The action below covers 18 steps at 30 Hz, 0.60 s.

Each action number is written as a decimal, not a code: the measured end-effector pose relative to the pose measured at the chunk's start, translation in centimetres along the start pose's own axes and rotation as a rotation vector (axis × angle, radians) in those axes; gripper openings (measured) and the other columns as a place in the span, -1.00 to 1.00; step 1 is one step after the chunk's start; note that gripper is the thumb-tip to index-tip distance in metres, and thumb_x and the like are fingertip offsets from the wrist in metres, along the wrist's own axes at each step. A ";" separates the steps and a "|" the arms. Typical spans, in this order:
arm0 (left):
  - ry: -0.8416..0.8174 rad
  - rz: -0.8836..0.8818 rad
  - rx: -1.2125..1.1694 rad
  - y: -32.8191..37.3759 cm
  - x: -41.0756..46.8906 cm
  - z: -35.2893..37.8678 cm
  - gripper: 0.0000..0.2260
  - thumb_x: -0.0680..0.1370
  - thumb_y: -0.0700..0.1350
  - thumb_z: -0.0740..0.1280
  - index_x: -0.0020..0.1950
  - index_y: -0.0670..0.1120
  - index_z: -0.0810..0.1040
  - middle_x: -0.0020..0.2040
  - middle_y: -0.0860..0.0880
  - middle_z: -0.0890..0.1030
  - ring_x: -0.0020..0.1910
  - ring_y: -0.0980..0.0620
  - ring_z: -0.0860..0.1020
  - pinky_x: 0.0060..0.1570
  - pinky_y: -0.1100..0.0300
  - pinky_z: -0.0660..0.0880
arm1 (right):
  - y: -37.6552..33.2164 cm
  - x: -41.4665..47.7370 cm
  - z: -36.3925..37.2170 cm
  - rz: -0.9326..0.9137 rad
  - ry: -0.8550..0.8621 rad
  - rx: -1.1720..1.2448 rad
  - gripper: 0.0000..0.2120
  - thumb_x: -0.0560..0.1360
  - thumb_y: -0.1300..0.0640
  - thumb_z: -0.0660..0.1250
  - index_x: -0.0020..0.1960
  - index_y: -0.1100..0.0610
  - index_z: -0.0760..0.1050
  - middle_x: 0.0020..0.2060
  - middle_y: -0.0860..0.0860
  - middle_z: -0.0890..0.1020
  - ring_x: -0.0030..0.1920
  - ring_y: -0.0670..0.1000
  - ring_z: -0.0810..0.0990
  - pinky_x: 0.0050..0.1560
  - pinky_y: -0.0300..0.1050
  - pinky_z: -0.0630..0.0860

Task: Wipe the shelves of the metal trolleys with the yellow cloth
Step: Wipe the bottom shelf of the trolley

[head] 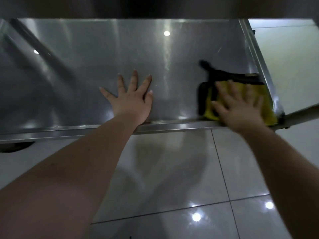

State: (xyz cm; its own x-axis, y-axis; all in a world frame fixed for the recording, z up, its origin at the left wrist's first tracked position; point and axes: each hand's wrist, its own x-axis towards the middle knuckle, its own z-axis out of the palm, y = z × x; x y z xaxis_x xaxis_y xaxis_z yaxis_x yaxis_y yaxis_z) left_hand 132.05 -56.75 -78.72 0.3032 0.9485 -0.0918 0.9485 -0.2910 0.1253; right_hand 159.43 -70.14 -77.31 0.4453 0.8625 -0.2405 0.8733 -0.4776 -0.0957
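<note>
Forearms (77, 161) reach the shelf (86, 57): left grip (131, 100) flat, fingers spread; right grip (240, 107), fingers straight, presses the cloth (209, 109), which looks soft and light, best held under the palm.

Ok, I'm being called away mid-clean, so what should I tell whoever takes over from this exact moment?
Left hand: fingers spread, palm flat on the shiny steel trolley shelf, near its front edge.
Right hand: flat, pressing the yellow cloth with black trim into the shelf's near right corner.
Done: unclear; no clear line shows between wiped and unwiped metal.
Left: probably sweep the cloth leftward across this shelf, then do the other shelves.
</note>
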 end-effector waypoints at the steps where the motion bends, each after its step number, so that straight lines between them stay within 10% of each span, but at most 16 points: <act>1: 0.000 0.006 0.004 0.0 0.0 0.0 -0.54 0.58 0.27 -0.19 0.49 0.40 -0.13 0.60 0.14 -0.10 0.56 -0.20 -0.16 0.22 -0.56 -0.31 | 2.1 0.2 -0.5 0.095 -0.017 -0.004 -0.38 0.40 -0.48 -0.23 0.43 -0.47 -0.32 0.56 -0.21 -0.18 0.55 0.17 -0.25 0.44 0.38 -0.27; 6: -0.006 0.037 0.017 -0.1 0.0 -0.1 -0.55 0.61 0.22 -0.17 0.51 0.36 -0.12 0.61 0.09 -0.11 0.57 -0.16 -0.17 0.26 -0.53 -0.29 | 1.0 -0.4 -0.1 0.246 0.021 -0.059 -0.43 0.52 -0.38 -0.24 0.49 -0.35 -0.33 0.58 -0.11 -0.17 0.55 0.23 -0.23 0.43 0.42 -0.25; 18: -0.073 0.301 -0.072 -7.9 -1.2 -2.7 -0.54 0.68 -0.04 0.04 0.59 0.13 0.06 0.61 -0.02 -0.03 0.58 -0.11 -0.12 0.47 -0.22 -0.20 | -15.9 -3.3 3.0 -0.192 0.037 -0.089 -0.38 0.41 -0.43 -0.35 0.44 -0.39 -0.39 0.56 -0.12 -0.27 0.52 0.25 -0.34 0.39 0.46 -0.29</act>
State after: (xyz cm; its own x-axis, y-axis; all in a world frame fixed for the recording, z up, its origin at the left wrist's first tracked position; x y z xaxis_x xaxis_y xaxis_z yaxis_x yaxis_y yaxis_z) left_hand 123.99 -55.23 -76.97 0.5775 0.8088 -0.1107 0.8070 -0.5453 0.2267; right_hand 143.54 -65.89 -77.94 0.2746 0.9425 -0.1904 0.9561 -0.2887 -0.0505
